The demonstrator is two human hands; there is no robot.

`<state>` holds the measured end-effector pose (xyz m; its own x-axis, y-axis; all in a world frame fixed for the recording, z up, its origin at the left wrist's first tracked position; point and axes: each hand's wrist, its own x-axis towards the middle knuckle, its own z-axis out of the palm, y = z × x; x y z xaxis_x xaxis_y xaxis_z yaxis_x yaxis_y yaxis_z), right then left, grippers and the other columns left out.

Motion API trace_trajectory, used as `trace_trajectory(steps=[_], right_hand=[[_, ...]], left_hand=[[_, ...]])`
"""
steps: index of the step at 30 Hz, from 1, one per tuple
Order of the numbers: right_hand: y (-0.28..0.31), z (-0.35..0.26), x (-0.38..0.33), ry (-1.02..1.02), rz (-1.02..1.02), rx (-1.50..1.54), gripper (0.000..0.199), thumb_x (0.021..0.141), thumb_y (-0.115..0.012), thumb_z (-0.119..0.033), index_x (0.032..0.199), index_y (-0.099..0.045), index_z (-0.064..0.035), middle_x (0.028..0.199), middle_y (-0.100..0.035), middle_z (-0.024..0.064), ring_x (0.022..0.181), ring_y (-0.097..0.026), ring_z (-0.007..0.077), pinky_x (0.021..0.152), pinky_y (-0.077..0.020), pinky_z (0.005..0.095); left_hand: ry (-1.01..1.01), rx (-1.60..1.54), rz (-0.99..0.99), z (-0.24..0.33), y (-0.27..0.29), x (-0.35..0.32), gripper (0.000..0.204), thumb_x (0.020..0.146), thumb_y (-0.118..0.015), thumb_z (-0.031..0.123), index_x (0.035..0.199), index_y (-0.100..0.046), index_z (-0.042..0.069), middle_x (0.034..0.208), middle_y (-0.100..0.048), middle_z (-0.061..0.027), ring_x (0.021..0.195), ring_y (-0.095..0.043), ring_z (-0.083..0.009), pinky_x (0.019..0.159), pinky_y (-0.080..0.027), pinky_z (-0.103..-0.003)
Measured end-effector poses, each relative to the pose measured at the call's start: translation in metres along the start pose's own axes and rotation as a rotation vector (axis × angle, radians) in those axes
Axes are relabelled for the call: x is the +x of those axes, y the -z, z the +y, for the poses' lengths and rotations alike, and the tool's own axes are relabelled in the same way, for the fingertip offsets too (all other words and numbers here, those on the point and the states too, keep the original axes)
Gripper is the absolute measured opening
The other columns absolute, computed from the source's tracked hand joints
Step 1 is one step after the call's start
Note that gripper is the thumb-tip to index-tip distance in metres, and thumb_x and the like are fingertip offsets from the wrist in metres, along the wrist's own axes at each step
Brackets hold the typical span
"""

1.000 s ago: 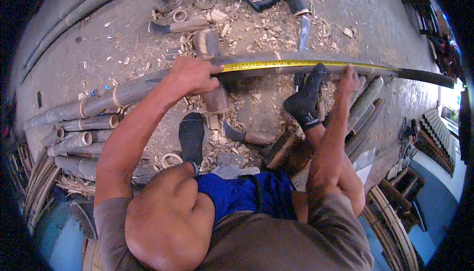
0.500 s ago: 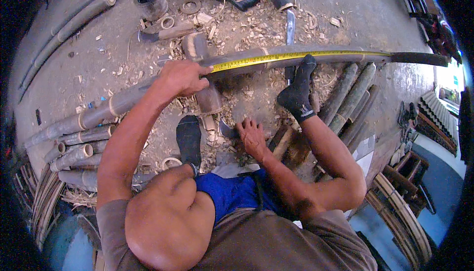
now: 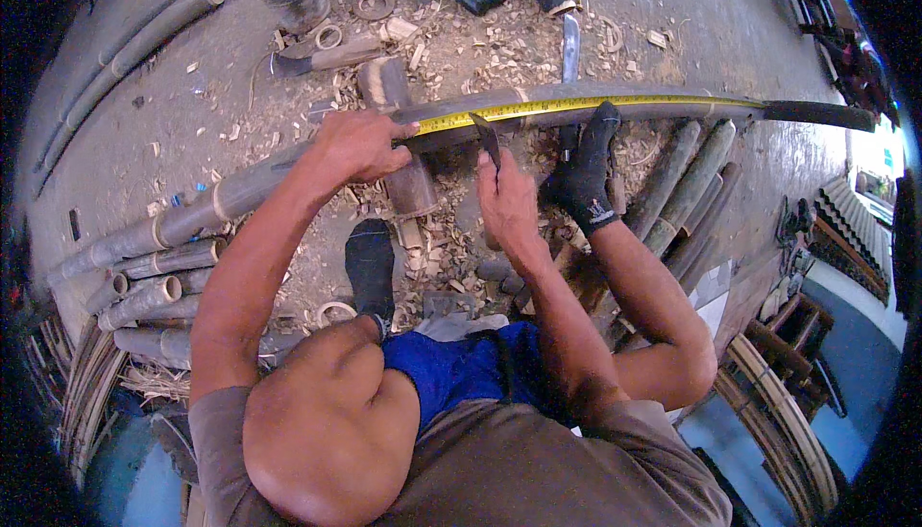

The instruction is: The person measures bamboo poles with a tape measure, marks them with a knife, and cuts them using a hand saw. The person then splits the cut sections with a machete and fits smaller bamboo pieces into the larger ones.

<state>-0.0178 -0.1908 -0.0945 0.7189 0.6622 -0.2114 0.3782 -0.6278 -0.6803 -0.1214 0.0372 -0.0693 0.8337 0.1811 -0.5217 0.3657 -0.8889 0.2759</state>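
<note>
While the left hand (image 3: 360, 147) sat over a long bamboo pole (image 3: 192, 221), its index fingertip met the left end of a yellow measuring tape (image 3: 557, 104). Pole looked grey-brown, round, pale rings at the joints; it ran left to right over a short thick log (image 3: 410, 191). Tape was a thin bright strip with dark markings, laid along the pole and stretching rightward from that fingertip. Left thumb showed just below the tape; the remaining fingers were hidden, so I couldn't tell whether they closed around the pole. Meanwhile the right hand (image 3: 506, 202) was wrapped tight on a dark curved knife (image 3: 488, 143), blade pointing forward. Its tip reached the tape's near edge; contact, couldn't tell. Tape and pole both lay just beyond that fist. To its right, a dark-socked foot (image 3: 586, 171) had its toes at the pole, beside the tape. Pale wood chips (image 3: 401, 29) littered the floor (image 3: 730, 37).
</note>
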Motion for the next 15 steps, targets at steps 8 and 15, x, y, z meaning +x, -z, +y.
trace_trajectory(steps=[8, 15], right_hand=[[-0.007, 0.012, 0.02, 0.016, -0.049, -0.224, 0.034, 0.103, -0.049, -0.036, 0.104, -0.061, -0.0036, 0.068, -0.064, 0.0274, 0.064, -0.064, 0.0493, 0.06, -0.0508, 0.0612], [-0.005, 0.005, 0.023, 0.046, -0.051, -0.294, 0.034, 0.103, -0.05, -0.03, 0.094, -0.059, 0.0009, 0.07, -0.064, 0.0291, 0.069, -0.064, 0.0504, 0.063, -0.0495, 0.0596]], left_hand=[[0.057, 0.015, -0.1, 0.005, 0.006, 0.001, 0.049, 0.089, -0.054, 0.044, 0.137, -0.062, 0.035, 0.113, -0.07, -0.015, 0.106, -0.068, -0.0358, 0.089, -0.054, -0.052], [0.045, -0.004, -0.054, 0.002, 0.001, 0.001, 0.049, 0.089, -0.054, 0.044, 0.136, -0.063, 0.033, 0.11, -0.071, -0.016, 0.105, -0.068, -0.0363, 0.089, -0.054, -0.052]])
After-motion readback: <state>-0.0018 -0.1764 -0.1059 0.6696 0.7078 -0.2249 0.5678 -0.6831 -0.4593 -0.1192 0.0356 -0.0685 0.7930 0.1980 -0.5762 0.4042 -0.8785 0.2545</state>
